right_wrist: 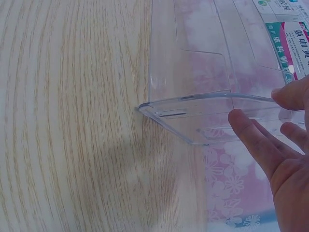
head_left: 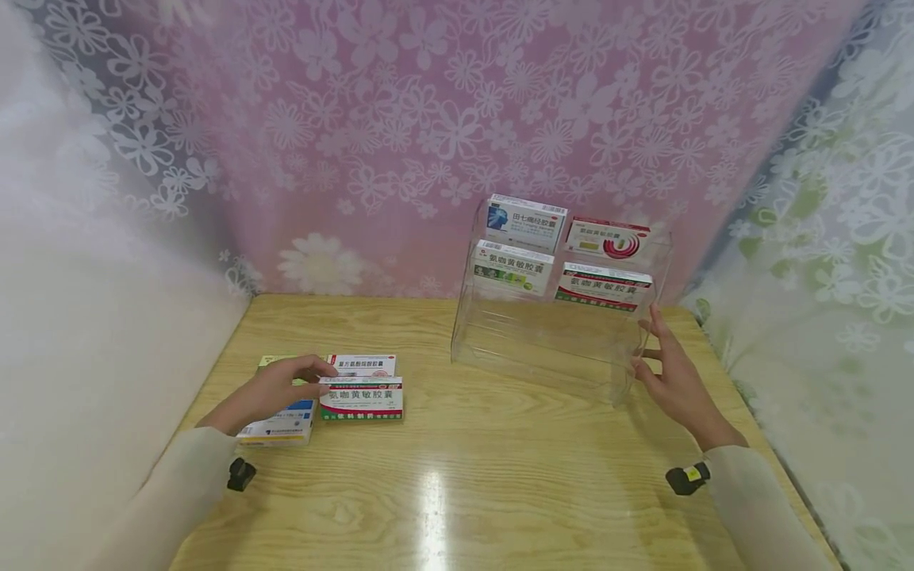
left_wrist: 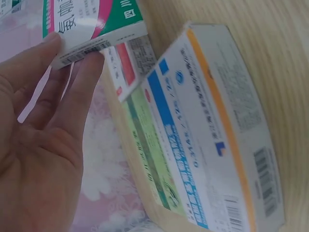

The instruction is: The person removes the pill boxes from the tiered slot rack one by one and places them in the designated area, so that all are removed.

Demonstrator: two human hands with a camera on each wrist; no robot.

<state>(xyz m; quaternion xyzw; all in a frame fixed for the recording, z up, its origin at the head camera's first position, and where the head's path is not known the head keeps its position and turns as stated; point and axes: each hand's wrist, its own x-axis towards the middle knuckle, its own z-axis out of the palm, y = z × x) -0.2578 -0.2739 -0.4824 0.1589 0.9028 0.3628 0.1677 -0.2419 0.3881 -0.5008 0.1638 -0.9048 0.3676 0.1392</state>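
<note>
My left hand (head_left: 274, 388) pinches the end of a white, red and green medicine box (head_left: 362, 399) between thumb and fingers. It is held over a white box with red print (head_left: 364, 365), whose lower part is hidden. Beside the left hand lie a white and blue medicine box with an orange stripe (left_wrist: 203, 121) and a green box (left_wrist: 149, 150). On the right, my right hand (head_left: 674, 385) touches the side of a clear tiered display rack (head_left: 543, 341). Its fingers are extended along the side panel (right_wrist: 193, 121), with the thumb at the panel's edge.
Upper tiers of the rack hold a blue-white box (head_left: 527, 224), a red-topped box (head_left: 607, 240), a white and green box (head_left: 512, 267) and another red-green box (head_left: 604, 289). Floral cloth (head_left: 428, 143) hangs behind and beside the wooden table (head_left: 400, 492).
</note>
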